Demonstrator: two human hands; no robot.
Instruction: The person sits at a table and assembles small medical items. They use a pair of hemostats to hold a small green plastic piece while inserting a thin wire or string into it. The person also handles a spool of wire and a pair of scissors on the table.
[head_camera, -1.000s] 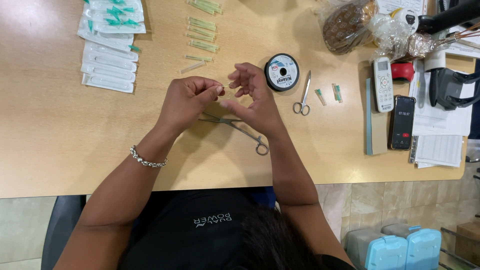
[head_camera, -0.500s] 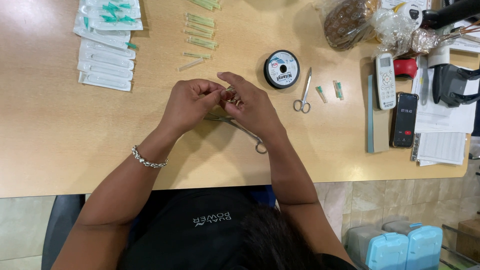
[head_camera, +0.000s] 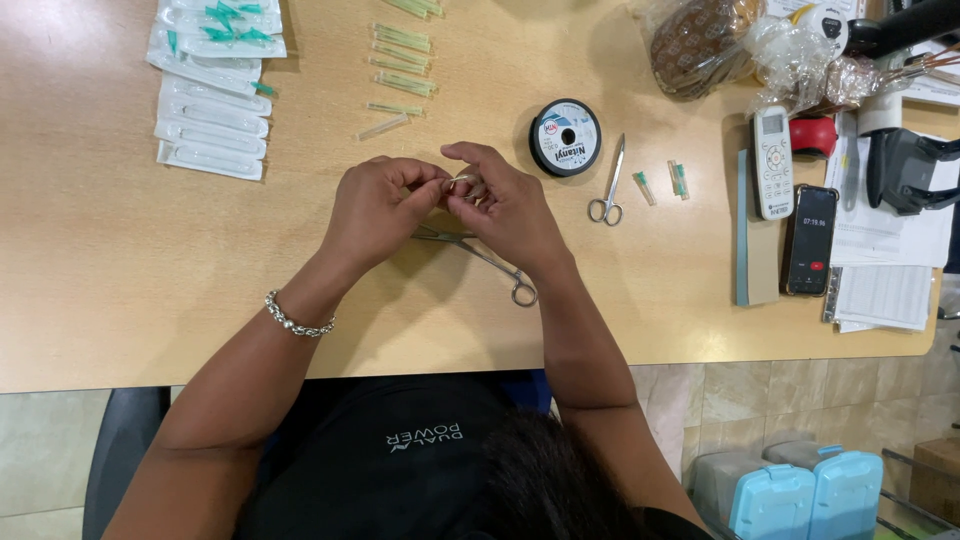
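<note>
My left hand (head_camera: 378, 208) and right hand (head_camera: 505, 205) fingertips pinched together on a small, possibly wire piece (head_camera: 462, 181) mid-table, forceps (head_camera: 480, 255) beneath, white-green sealed packets (head_camera: 212, 125) far left, black round spool (head_camera: 566, 137) just beyond, tan wooden table (head_camera: 120, 270), tiled floor (head_camera: 790, 400) near right.

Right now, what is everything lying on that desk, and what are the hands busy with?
sealed packets: a stack, white with green, far left of desk
capped needles: several, pale green, top middle
spool: one, black with white label, beyond the hands
small scissors: one, silver, right of the spool
green caps: about three, right of the scissors
forceps: one, silver, on the desk under the hands
remote control: one, white, right side
phone: one, black, screen lit, beside the remote
papers: some, white, right edge
desk: one, light wood
bracelet: one, silver, left wrist
left hand: pinching something tiny, too small to tell
right hand: fingertips meeting the left hand's
</note>
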